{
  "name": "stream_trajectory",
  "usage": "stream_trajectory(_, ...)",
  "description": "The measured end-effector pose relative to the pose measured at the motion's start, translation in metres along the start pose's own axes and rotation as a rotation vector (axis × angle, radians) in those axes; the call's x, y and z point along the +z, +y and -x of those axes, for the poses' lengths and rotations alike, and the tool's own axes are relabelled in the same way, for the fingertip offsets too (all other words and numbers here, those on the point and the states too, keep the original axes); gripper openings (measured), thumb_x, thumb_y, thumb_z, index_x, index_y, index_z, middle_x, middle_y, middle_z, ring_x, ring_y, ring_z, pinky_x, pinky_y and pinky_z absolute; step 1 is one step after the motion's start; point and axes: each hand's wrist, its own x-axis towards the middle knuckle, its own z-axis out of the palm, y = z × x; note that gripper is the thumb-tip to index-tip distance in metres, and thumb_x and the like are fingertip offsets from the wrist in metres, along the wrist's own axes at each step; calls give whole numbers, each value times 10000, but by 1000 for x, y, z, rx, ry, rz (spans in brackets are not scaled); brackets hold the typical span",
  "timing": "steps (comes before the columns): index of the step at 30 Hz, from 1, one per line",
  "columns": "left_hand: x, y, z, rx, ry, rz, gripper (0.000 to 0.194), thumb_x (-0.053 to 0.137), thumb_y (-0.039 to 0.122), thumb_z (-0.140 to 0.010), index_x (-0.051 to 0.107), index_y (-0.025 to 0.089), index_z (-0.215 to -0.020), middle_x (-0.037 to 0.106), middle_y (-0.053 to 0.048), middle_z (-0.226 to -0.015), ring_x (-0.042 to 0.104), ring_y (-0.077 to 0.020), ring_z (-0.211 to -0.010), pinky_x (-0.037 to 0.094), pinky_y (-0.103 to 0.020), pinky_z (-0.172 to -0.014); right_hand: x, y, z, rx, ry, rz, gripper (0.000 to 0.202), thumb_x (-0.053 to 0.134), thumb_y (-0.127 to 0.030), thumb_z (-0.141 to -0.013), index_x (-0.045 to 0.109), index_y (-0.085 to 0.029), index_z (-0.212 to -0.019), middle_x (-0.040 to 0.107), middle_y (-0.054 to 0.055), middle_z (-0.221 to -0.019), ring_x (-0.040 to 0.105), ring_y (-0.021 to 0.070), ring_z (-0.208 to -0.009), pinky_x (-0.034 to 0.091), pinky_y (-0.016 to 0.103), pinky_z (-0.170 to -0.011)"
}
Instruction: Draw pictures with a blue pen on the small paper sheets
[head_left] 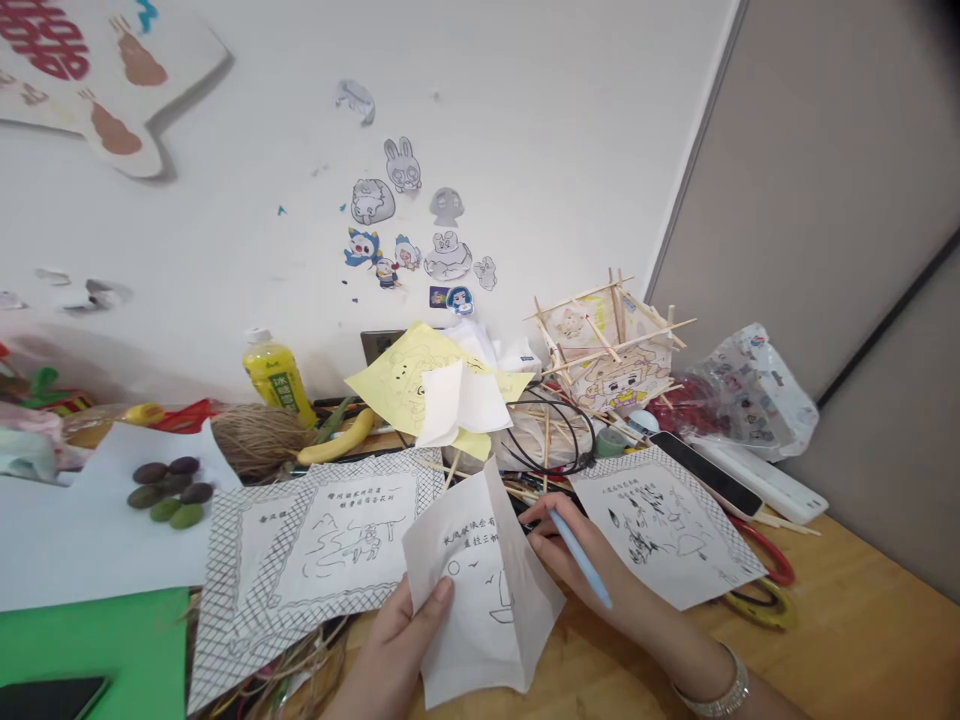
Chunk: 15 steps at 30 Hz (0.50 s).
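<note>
My left hand (401, 635) grips the left edge of a creased white sheet of paper (459, 640), its thumb on the front. The sheet is tilted up and bears handwritten characters above a line drawing of a sailboat, a circle and birds. Right of its fold, my right hand (574, 550) is closed around a light-blue pen (581, 560) that slants back over the hand. Those fingers are at the sheet's upper right side; whether they touch it I cannot tell. Cross-hatch-bordered drawings lie on both sides, one drawing (349, 545) to the left and another (664, 520) to the right.
A yellow drink bottle (276, 375), a twine ball (259, 440) and a banana (337, 440) stand or lie behind. Olive-like fruits (171, 490) rest on white paper at left. Toward the right are a stick-framed paper lantern (622, 370), a dark phone (705, 470) and a plastic bag (765, 390).
</note>
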Motion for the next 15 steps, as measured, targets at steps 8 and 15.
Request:
stream_trajectory(8,-5,0,-3,-122,-84,132,552,777,506,-570,673,160,-987,673,-126,-1059,556,-334,-1093,417,-455,-968,-2,13,-5,7,85,-171,106,548,-166,-738,497,-212,-818,549,-9,-819,534,164,-764,411,256,-676)
stream_trajectory(15,-12,19,-11,-204,-289,241,726,485,787,-637,706,125,-836,703,-155,-915,592,-366,-1009,393,-478,-954,-1,17,-10,2,169,-168,168,530,-120,-638,515,-211,-778,544,-21,-740,536,164,-695,412,262,-652)
